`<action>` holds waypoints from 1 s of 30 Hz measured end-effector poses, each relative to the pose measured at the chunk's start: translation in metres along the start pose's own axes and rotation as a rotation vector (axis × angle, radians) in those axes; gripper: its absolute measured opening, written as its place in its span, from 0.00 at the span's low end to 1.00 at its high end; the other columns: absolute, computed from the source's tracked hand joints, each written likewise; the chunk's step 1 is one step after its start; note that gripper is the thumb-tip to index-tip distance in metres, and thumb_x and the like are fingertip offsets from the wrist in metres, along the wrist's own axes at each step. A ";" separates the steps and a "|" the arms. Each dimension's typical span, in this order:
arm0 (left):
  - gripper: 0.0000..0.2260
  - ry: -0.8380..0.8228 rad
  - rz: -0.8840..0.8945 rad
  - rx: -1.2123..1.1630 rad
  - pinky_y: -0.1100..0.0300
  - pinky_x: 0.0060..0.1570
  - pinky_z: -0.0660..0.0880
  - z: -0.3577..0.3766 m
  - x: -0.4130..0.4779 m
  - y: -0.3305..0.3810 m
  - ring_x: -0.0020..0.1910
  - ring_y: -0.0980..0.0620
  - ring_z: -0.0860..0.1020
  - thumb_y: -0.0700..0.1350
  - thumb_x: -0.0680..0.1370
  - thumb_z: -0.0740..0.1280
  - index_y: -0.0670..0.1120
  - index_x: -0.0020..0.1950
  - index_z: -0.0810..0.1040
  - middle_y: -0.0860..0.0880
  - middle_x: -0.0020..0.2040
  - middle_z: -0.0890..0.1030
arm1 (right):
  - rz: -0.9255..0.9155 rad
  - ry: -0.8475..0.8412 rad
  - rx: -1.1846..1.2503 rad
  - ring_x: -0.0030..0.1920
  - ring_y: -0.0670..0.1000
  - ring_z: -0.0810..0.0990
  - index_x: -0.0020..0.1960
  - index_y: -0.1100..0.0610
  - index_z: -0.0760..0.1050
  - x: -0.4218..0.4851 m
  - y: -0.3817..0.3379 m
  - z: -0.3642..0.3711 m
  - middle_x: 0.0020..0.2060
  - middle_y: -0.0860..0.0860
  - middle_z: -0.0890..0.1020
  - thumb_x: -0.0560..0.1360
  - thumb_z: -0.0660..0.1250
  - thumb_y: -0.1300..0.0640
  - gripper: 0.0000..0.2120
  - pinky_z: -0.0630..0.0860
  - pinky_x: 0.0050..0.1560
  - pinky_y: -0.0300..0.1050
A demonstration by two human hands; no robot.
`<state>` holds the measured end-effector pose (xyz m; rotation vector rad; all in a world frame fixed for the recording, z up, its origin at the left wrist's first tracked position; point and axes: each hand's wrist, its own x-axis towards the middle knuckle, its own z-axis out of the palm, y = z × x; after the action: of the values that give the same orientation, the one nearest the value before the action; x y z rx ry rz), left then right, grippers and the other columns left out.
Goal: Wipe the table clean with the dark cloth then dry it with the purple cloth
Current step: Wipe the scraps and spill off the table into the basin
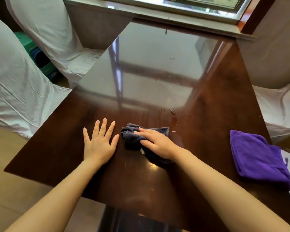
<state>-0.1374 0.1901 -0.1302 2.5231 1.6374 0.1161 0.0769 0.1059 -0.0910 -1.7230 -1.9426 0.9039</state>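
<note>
The dark cloth (132, 139) lies bunched up on the shiny brown table (157, 72), under the flat fingers of the right hand (155, 141). The left hand (99, 144) rests beside it, fingers spread wide. The purple cloth (258, 158) lies folded nearby.

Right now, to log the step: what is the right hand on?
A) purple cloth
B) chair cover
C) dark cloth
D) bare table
C: the right hand presses on the dark cloth, while the purple cloth lies untouched at the right of the table.

Dark cloth (132, 137), purple cloth (258, 158), brown table (216, 101)
</note>
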 end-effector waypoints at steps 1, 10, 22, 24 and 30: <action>0.25 -0.004 -0.001 0.002 0.39 0.71 0.39 0.000 0.001 0.000 0.76 0.50 0.42 0.60 0.78 0.45 0.58 0.74 0.46 0.52 0.78 0.47 | -0.009 -0.008 0.003 0.72 0.49 0.60 0.71 0.50 0.62 -0.007 -0.003 0.003 0.73 0.52 0.64 0.79 0.56 0.53 0.20 0.52 0.70 0.41; 0.26 0.022 0.046 -0.018 0.41 0.72 0.40 0.000 -0.030 0.004 0.76 0.50 0.43 0.61 0.78 0.47 0.54 0.74 0.47 0.49 0.77 0.48 | -0.103 -0.015 0.082 0.67 0.43 0.67 0.67 0.49 0.68 -0.072 -0.027 0.037 0.67 0.49 0.73 0.78 0.57 0.51 0.17 0.57 0.67 0.31; 0.28 0.014 0.035 0.031 0.43 0.72 0.39 0.005 -0.050 0.010 0.75 0.52 0.41 0.64 0.75 0.40 0.57 0.74 0.43 0.51 0.77 0.46 | 0.078 0.678 0.857 0.41 0.43 0.82 0.48 0.51 0.78 -0.078 -0.004 -0.089 0.38 0.43 0.85 0.78 0.58 0.58 0.10 0.77 0.40 0.34; 0.28 0.017 0.036 0.033 0.43 0.72 0.39 0.005 -0.049 0.010 0.75 0.52 0.41 0.64 0.75 0.41 0.57 0.74 0.43 0.51 0.77 0.46 | 0.141 0.711 0.643 0.45 0.46 0.81 0.47 0.47 0.78 -0.072 0.011 -0.113 0.40 0.43 0.84 0.78 0.58 0.55 0.10 0.76 0.44 0.37; 0.28 0.028 0.030 0.032 0.43 0.72 0.39 0.006 -0.050 0.010 0.75 0.52 0.40 0.65 0.75 0.39 0.57 0.73 0.42 0.51 0.77 0.45 | 0.292 0.500 0.090 0.58 0.53 0.76 0.58 0.57 0.75 -0.049 0.062 -0.085 0.56 0.58 0.80 0.78 0.59 0.58 0.11 0.66 0.55 0.38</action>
<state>-0.1482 0.1400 -0.1341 2.5822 1.6241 0.1307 0.1872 0.0776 -0.0662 -1.9769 -1.3360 0.5629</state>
